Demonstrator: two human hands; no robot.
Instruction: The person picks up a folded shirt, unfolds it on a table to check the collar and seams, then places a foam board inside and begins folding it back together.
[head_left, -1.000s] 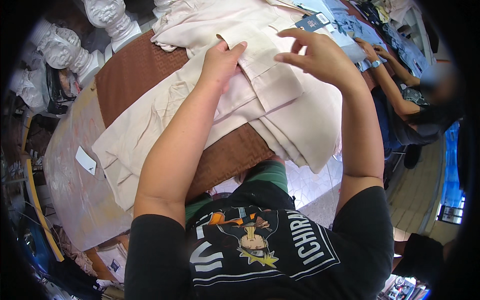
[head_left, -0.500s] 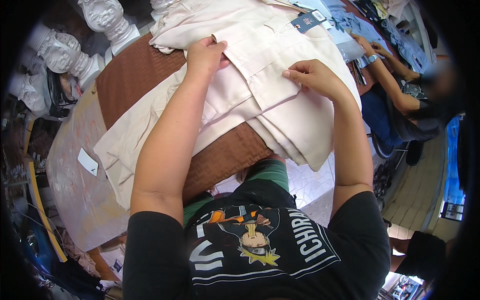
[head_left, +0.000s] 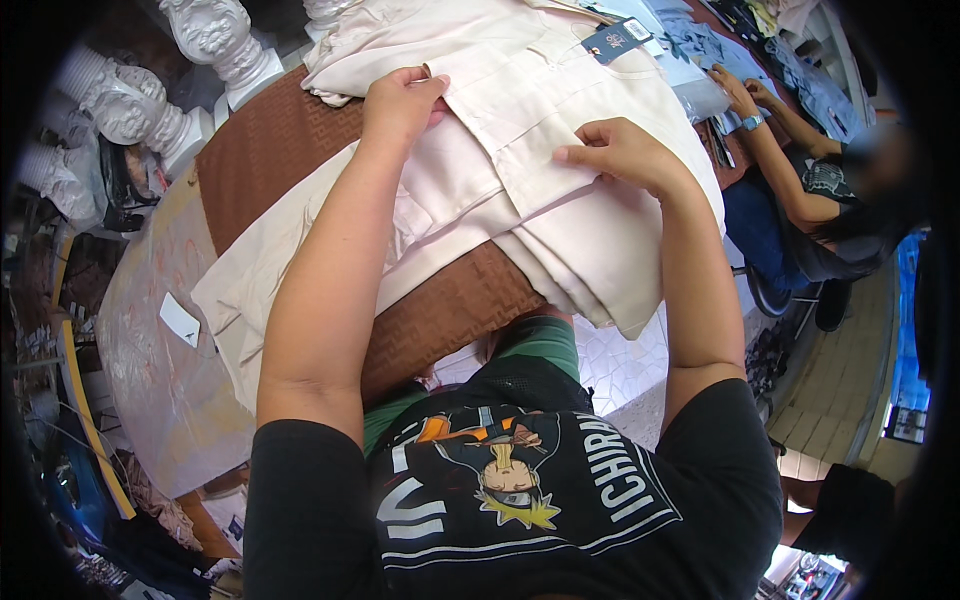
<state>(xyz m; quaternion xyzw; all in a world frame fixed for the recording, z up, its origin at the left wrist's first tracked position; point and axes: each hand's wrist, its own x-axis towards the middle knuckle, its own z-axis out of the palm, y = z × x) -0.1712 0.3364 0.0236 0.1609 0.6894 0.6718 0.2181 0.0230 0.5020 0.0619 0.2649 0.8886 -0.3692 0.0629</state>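
A cream garment lies spread over the table, its layers folded and overlapping, with a dark hang tag at its far end. My left hand is closed in a pinch on the edge of a raised cloth layer. To the right, my right hand is at the same layer with its thumb stretched out, apart from the bent index finger; its other fingertips are partly hidden. Between the two hands runs a stitched seam.
Brown patterned cloth covers part of the table. A white card lies on the plastic-covered left end. White ornate pedestals stand far left. At the right, another person's hands work among blue garments.
My right hand has shifted slightly left, with its thumb moved farther out over the cloth. My left hand keeps its pinch, a little left of before.
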